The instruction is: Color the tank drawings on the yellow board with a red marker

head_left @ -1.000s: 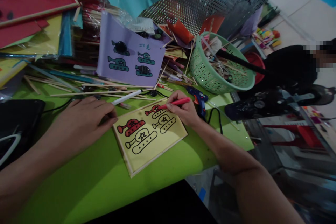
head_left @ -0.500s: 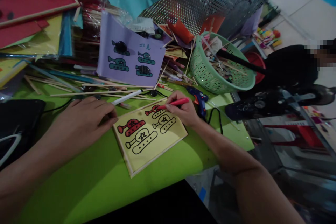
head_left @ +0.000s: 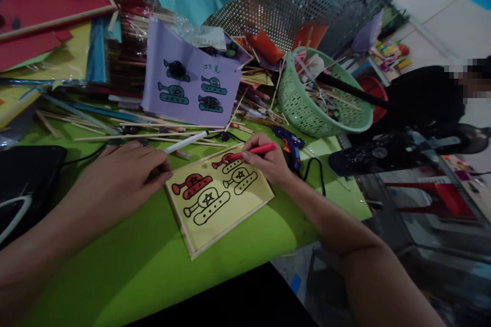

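A yellow card with a pale wooden stick border lies on the green table, bearing black outline drawings of tanks. The left tank drawing is filled in red, and the upper right one is partly red. My right hand is closed around a red marker, its tip at that upper right drawing. My left hand has curled fingers, with its thumb at the card's left edge. A white marker with a dark end sticks out from its fingers; their grip is partly hidden.
Behind the card stands a purple sheet with green tank pictures. Thin wooden sticks lie scattered before it. To the right are a blue glue gun and a green basket. A person in dark clothes is farther right.
Almost nothing differs. The red marker and my right hand show at most a tiny shift at the upper right drawing; my left hand stays in place.
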Available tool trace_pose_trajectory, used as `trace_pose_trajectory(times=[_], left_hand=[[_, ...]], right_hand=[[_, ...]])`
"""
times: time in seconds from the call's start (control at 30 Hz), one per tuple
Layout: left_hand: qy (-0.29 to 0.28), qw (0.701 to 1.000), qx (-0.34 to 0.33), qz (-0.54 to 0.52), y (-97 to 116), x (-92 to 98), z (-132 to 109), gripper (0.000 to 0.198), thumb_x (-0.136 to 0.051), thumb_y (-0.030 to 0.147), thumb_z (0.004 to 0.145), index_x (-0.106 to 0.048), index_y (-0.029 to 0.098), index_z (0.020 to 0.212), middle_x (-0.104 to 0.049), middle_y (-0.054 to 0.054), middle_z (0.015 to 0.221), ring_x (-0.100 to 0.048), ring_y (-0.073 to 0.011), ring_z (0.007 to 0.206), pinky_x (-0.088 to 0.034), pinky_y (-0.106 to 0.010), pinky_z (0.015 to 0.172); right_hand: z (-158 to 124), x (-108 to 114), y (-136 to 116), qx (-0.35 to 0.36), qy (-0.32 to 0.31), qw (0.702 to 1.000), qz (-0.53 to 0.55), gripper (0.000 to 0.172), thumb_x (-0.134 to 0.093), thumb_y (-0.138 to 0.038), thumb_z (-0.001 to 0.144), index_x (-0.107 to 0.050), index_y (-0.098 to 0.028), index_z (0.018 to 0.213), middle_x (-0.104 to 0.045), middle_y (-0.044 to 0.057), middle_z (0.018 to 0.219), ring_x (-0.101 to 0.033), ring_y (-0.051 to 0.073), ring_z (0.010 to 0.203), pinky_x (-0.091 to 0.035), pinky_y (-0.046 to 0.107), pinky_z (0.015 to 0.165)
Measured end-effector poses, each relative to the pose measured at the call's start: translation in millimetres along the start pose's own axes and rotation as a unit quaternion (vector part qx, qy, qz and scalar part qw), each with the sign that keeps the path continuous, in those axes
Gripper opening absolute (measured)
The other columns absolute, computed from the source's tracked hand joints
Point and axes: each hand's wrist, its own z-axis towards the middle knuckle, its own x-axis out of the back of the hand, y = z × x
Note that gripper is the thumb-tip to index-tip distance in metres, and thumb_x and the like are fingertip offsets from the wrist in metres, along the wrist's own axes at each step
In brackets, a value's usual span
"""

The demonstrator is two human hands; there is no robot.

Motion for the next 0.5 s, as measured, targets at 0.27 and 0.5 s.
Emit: trace_pose_trajectory(times=[0.27, 0.5], left_hand=[[-0.005, 1.000, 0.008, -0.006, 1.1, 0.5, 1.7, 0.036, -0.045, 0.052, 0.099, -0.073, 0.032, 0.088, -0.078, -0.008, 0.091, -0.067, -0.0360, 0.100, -0.043, -0.050, 0.089], [-0.005, 1.000, 0.006, -0.013, 1.1, 0.2, 1.2, 0.036, -0.045, 0.053, 0.099, -0.072, 0.032, 0.087, -0.077, -0.008, 0.090, -0.067, -0.0355, 0.101, -0.042, -0.049, 0.089]], right_hand=[[0.1, -0.7, -1.4, 0.001, 0.002, 1.000, 0.006, 0.027, -0.092, -0.044, 0.095, -0.075, -0.025, 0.090, -0.071, 0.002, 0.088, -0.065, 0.020, 0.081, -0.053, 0.036, 0.075], [-0.2, -0.1, -1.2, 0.002, -0.001, 1.000, 0.002, 0.021, -0.088, -0.039, 0.095, -0.074, -0.024, 0.088, -0.069, 0.000, 0.084, -0.064, 0.019, 0.078, -0.050, 0.035, 0.073]])
